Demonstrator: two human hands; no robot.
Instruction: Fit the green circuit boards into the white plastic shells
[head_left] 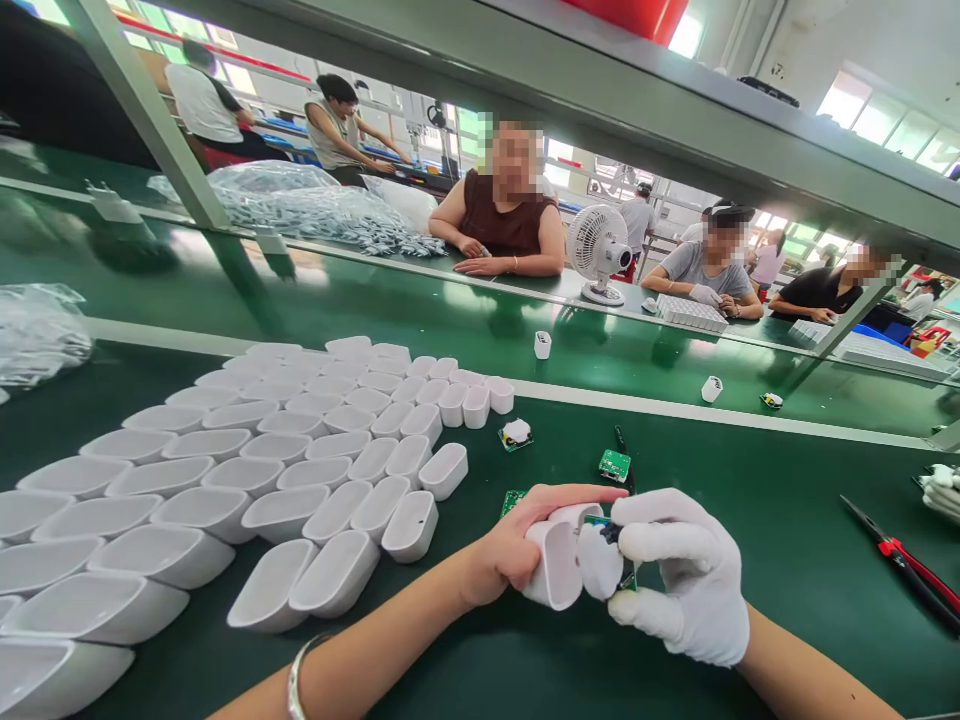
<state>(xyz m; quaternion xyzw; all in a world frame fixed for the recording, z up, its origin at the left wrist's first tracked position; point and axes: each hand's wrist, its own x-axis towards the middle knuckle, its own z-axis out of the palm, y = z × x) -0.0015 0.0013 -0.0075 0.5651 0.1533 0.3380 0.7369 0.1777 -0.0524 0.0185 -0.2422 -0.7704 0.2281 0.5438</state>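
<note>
My bare left hand (510, 550) is wrapped round a white plastic housing (556, 572), its open side facing right. Another white rounded edge shows just behind it; I cannot tell whether that is a second housing. In a white glove, my right hand (686, 575) pinches a small circuit board (628, 578) with a white, puffy lump (600, 562) on its left face. Board and housing are close together, the lump beside the housing's mouth. Part of the board is hidden by the gloved fingers. A green board (513, 501) lies partly behind my left hand.
Rows of white housings (217, 490) cover the bench's left side. Loose circuit boards (615, 464) (516, 433) lie beyond my hands. Red-and-black pliers (904, 565) rest at right. Past the pale strip, a green conveyor (450, 310) carries a few parts. Co-workers sit opposite, near a fan (600, 250).
</note>
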